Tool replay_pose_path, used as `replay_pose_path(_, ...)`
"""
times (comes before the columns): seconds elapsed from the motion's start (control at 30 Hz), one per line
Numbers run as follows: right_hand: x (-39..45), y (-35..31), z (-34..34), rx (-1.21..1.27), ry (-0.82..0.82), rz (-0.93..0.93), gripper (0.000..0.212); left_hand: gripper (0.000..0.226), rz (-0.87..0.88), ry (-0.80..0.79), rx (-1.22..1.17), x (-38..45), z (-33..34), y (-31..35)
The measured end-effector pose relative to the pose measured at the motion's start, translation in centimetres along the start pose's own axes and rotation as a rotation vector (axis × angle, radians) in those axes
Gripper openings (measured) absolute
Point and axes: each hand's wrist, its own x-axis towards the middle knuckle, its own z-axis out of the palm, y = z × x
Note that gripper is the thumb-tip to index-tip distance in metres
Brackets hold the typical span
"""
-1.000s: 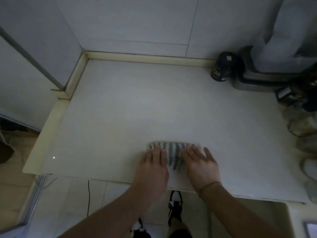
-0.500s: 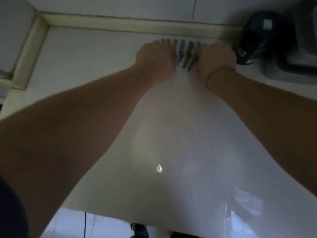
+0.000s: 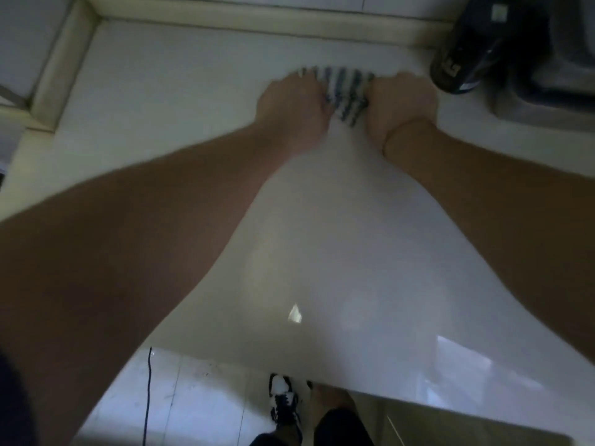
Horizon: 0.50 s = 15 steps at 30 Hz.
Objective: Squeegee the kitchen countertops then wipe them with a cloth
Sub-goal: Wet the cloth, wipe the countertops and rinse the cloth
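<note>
Pressing down side by side, the left hand (image 3: 291, 106) and right hand (image 3: 401, 104) sit on a striped cloth (image 3: 346, 91) far out on the bench (image 3: 180, 101), arms stretched forward. The left hand lies over the cloth's left part, its fingers reaching toward the far edge; the right hand lies over the right part with knuckles raised. The frame is blurred, so I cannot tell whether the fingers curl into the fabric or lie flat on it. Between the two hands the cloth bunches into a narrow fold, its dark and pale stripes showing.

The cloth lies near the back of the bench, a little short of the pale raised kerb (image 3: 257, 20) that runs along the wall. Just right of the right hand stands a dark bottle (image 3: 463, 59), tilted in this view, apart from the hand. Behind it sits a grey appliance base (image 3: 547, 98). The glossy bench shows bright reflections near its front edge. Below that edge are a tiled floor (image 3: 199, 403), a thin black cable (image 3: 148, 397) and a black-and-white shoe (image 3: 285, 400).
</note>
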Motion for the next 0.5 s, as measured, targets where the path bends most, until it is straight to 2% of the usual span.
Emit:
replay_pose_path(0.07, -3.4, -0.8, 0.1, 0.027, 0.007, 0.026, 0.033, 0.047, 0.010, -0.028, -0.013, -4.8, 0.1, 0.1)
replay_pose_path(0.17, -11.5, -2.7, 0.9, 0.049, -0.016, -0.037, 0.032, 0.048, 0.052, -0.092, -0.018, -12.6, 0.0, 0.0)
replay_pose_path(0.27, -20.0, -4.5, 1.5, 0.029, 0.132, -0.095, 0.021, 0.049, 0.086, -0.137, -0.056, -21.2, -0.9, 0.4)
replay_pose_path(0.33, -25.7, -5.2, 2.0, 0.108, 0.095, -0.115, 0.025, 0.049, 0.109, -0.146, -0.097, -27.1, -0.9, 0.6)
replay_pose_path(0.43, -32.4, -5.6, 2.9, 0.171, 0.005, -0.147, 0.042, 0.047, 0.156, -0.161, -0.121, -33.9, -0.2, 1.0)
replay_pose_path(0.5, -34.5, -5.7, 2.9, 0.165, 0.000, -0.193, 0.039, 0.047, 0.171, -0.191, -0.087, -36.0, 0.1, 1.6)
